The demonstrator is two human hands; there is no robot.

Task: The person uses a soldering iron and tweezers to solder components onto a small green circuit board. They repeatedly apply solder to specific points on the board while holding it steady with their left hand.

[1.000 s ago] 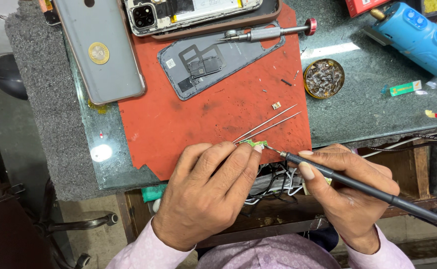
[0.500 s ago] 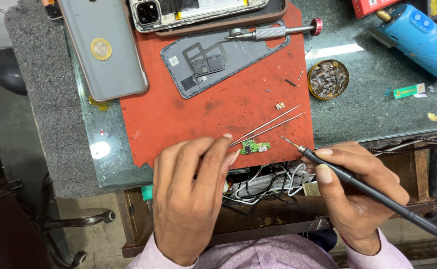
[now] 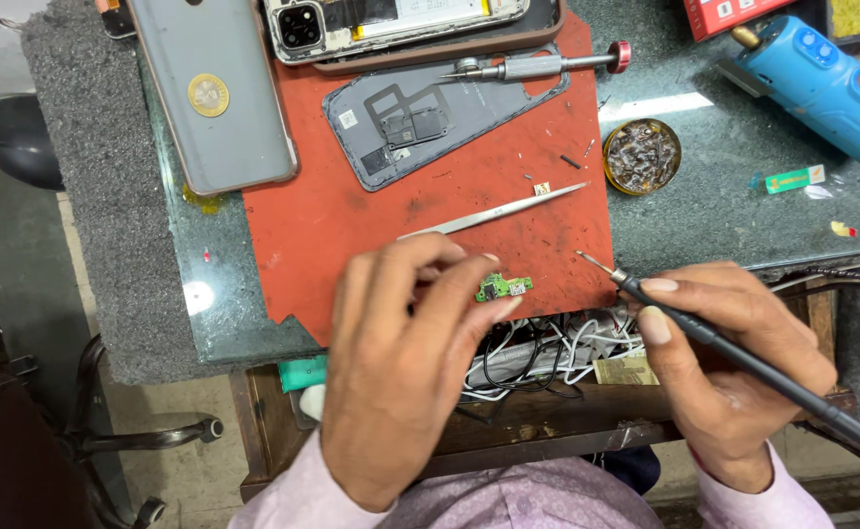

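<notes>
Pinched between thumb and fingers of the right hand (image 3: 743, 362) is a slim black soldering iron (image 3: 734, 343), held like a pen, its fine tip angled up-left and hovering just off the right edge of the red rubber work mat (image 3: 351, 225). Left hand (image 3: 400, 362) lies palm-down over the mat's lower edge, fingers curled; its fingertips press on a small green circuit board (image 3: 504, 287), which rests on the mat near that edge, a little left of the iron's tip and not touching it.

Above the mat's top right corner sits a red cardboard box (image 3: 734, 12), cut off by the frame. Right of the mat, on the green glass tabletop (image 3: 704, 220), lies a small green rectangular label strip (image 3: 794, 179), near a round brass tin of tip-cleaning wool (image 3: 642, 156) and below a blue plastic handheld tool (image 3: 822, 88). Metal tweezers (image 3: 493, 212) lie on the mat just above the board.
</notes>
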